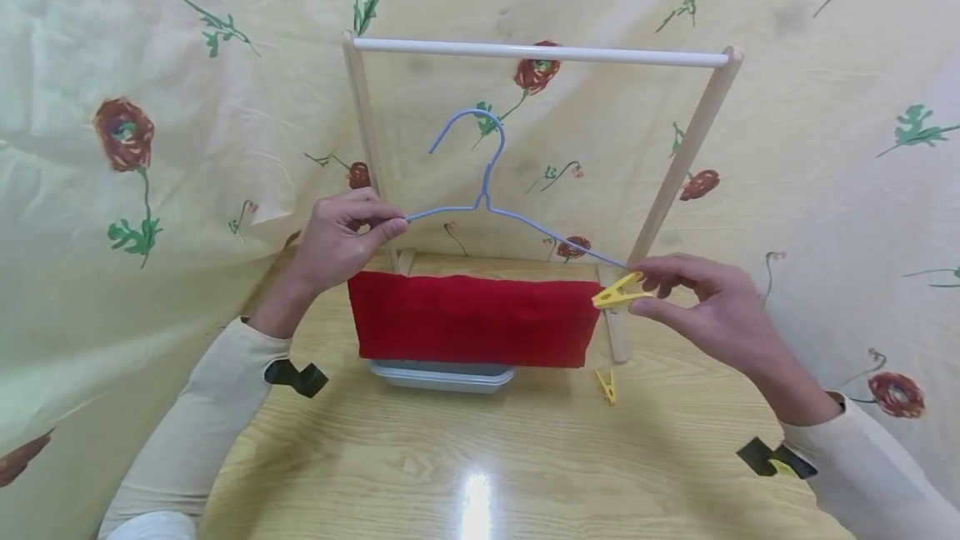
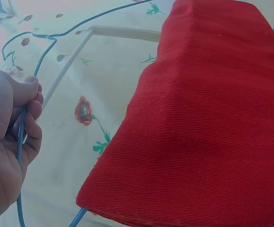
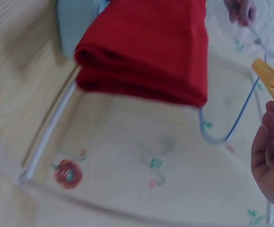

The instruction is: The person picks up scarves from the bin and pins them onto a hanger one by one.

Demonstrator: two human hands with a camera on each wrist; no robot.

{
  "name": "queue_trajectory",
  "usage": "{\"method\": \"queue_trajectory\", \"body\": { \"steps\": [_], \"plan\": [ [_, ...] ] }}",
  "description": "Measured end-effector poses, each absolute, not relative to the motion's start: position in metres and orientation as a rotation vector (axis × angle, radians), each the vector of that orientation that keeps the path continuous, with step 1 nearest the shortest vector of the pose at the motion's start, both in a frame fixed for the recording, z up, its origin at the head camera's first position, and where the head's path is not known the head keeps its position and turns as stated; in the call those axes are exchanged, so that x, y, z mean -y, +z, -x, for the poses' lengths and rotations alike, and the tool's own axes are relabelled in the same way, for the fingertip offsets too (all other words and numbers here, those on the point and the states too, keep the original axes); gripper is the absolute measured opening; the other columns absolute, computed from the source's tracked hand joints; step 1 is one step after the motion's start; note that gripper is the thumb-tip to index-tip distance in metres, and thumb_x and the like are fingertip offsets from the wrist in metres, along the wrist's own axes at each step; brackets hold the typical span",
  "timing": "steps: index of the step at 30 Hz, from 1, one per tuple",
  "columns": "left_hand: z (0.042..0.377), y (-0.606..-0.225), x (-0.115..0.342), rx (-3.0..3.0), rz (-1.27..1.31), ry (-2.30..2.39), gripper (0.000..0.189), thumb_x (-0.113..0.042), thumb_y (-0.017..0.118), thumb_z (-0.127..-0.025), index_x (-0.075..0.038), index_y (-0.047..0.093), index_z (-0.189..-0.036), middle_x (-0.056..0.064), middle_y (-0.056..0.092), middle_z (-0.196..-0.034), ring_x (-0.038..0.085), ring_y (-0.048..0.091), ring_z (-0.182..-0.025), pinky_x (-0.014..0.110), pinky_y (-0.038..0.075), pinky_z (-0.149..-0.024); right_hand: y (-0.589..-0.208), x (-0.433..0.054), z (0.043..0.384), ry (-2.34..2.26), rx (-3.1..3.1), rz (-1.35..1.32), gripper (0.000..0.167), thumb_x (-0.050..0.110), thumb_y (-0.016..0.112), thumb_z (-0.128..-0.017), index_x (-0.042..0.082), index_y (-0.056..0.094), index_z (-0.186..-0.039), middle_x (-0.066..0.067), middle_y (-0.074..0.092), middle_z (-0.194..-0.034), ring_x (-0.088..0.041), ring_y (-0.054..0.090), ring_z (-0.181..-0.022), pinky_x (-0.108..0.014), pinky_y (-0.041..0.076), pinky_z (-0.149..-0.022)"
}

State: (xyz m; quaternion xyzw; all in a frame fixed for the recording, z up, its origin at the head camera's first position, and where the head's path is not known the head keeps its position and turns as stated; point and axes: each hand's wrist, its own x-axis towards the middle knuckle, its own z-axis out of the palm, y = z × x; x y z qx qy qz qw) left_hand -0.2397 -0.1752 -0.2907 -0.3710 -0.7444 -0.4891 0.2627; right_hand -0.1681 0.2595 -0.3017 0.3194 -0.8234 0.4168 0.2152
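A blue wire hanger (image 1: 517, 217) is held up by my left hand (image 1: 348, 236), which grips its left shoulder between thumb and fingers. A folded red cloth (image 1: 476, 319) hangs over the hanger's lower bar; the wire (image 2: 77, 217) comes out at the cloth's end in the left wrist view. My right hand (image 1: 705, 307) pinches a yellow clothespin (image 1: 617, 292) by its handles, beside the cloth's right edge. In the right wrist view the clothespin (image 3: 268, 80) is apart from the cloth (image 3: 148, 52). Whether the right fingers also touch the wire, I cannot tell.
Behind the hanger stands a wooden rack with a white top rod (image 1: 540, 52). A pale tray (image 1: 442, 377) lies partly under the cloth. Another yellow clothespin (image 1: 606, 387) rests on the wood-grain table (image 1: 375, 457). Flowered fabric (image 1: 225, 132) surrounds the back and sides.
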Motion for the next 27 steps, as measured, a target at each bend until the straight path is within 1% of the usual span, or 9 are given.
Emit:
{"method": "queue_trajectory", "body": {
  "steps": [4, 6, 9, 11, 12, 14, 16, 22, 27],
  "plan": [
    [0.241, -0.291, 0.173, 2.019, 0.999, -1.335, 0.012, 0.012, 0.079, -0.080, 0.006, 0.079, -0.090, 0.008, 0.065, -0.074, 0.012, 0.050, -0.066, 0.020, 0.040, -0.056, -0.294, -0.240, 0.170, 1.149, 2.297, -0.867, 0.048, -0.015, 0.085, -0.070, 0.003, 0.076, -0.114, 0.014, 0.073, -0.095, -0.006, 0.062, -0.077, -0.014, 0.051, -0.069],
    [0.241, -0.292, 0.172, 2.036, 0.994, -1.336, 0.011, 0.010, 0.080, -0.081, 0.006, 0.079, -0.091, 0.007, 0.065, -0.074, 0.013, 0.050, -0.065, 0.020, 0.040, -0.056, -0.292, -0.231, 0.171, 1.162, 2.300, -0.856, 0.047, -0.013, 0.086, -0.071, 0.003, 0.076, -0.114, 0.012, 0.073, -0.093, -0.007, 0.062, -0.076, -0.015, 0.051, -0.066],
    [0.242, -0.292, 0.170, 2.059, 0.986, -1.347, 0.011, 0.009, 0.080, -0.082, 0.005, 0.079, -0.092, 0.007, 0.065, -0.074, 0.013, 0.050, -0.066, 0.020, 0.041, -0.057, -0.289, -0.219, 0.172, 1.156, 2.312, -0.856, 0.046, -0.009, 0.086, -0.074, 0.005, 0.076, -0.116, 0.007, 0.075, -0.095, -0.007, 0.063, -0.077, -0.015, 0.052, -0.066],
    [0.242, -0.292, 0.168, 2.073, 0.976, -1.350, 0.010, 0.008, 0.080, -0.082, 0.005, 0.079, -0.092, 0.007, 0.065, -0.074, 0.013, 0.051, -0.067, 0.020, 0.042, -0.058, -0.287, -0.210, 0.173, 1.181, 2.314, -0.877, 0.045, -0.007, 0.086, -0.075, 0.005, 0.075, -0.118, 0.001, 0.076, -0.102, -0.009, 0.064, -0.080, -0.017, 0.053, -0.068],
    [0.243, -0.292, 0.167, 2.076, 0.974, -1.358, 0.010, 0.008, 0.080, -0.082, 0.004, 0.079, -0.092, 0.007, 0.065, -0.075, 0.013, 0.051, -0.067, 0.020, 0.042, -0.058, -0.286, -0.205, 0.174, 1.186, 2.317, -0.883, 0.045, -0.005, 0.086, -0.076, 0.005, 0.075, -0.119, 0.000, 0.076, -0.105, -0.009, 0.065, -0.081, -0.017, 0.054, -0.070],
    [0.243, -0.292, 0.165, 2.083, 0.974, -1.376, 0.009, 0.007, 0.079, -0.083, 0.004, 0.079, -0.092, 0.008, 0.067, -0.076, 0.013, 0.052, -0.068, 0.020, 0.043, -0.059, -0.285, -0.196, 0.175, 1.209, 2.326, -0.882, 0.045, -0.002, 0.086, -0.078, 0.007, 0.075, -0.121, -0.004, 0.076, -0.107, -0.010, 0.065, -0.084, -0.017, 0.055, -0.071],
    [0.244, -0.292, 0.163, 2.089, 0.975, -1.395, 0.008, 0.007, 0.079, -0.084, 0.004, 0.079, -0.092, 0.009, 0.067, -0.077, 0.014, 0.052, -0.068, 0.021, 0.044, -0.059, -0.284, -0.187, 0.177, 1.233, 2.322, -0.879, 0.046, -0.001, 0.087, -0.077, 0.007, 0.075, -0.121, -0.005, 0.076, -0.106, -0.011, 0.066, -0.085, -0.018, 0.055, -0.072],
    [0.247, -0.293, 0.158, 2.105, 0.981, -1.413, 0.008, 0.006, 0.078, -0.085, 0.006, 0.078, -0.093, 0.011, 0.069, -0.079, 0.014, 0.053, -0.067, 0.021, 0.043, -0.058, -0.282, -0.157, 0.188, 1.263, 2.269, -0.913, 0.046, 0.002, 0.091, -0.073, 0.005, 0.076, -0.116, -0.002, 0.077, -0.101, -0.015, 0.068, -0.083, -0.019, 0.055, -0.071],
    [0.249, -0.293, 0.155, 2.121, 0.973, -1.424, 0.008, 0.004, 0.078, -0.086, 0.004, 0.079, -0.094, 0.011, 0.069, -0.080, 0.016, 0.052, -0.066, 0.021, 0.044, -0.057, -0.279, -0.133, 0.195, 1.295, 2.233, -0.996, 0.045, 0.005, 0.091, -0.074, 0.006, 0.076, -0.117, -0.001, 0.077, -0.102, -0.015, 0.067, -0.084, -0.023, 0.056, -0.071]
  ]
}}
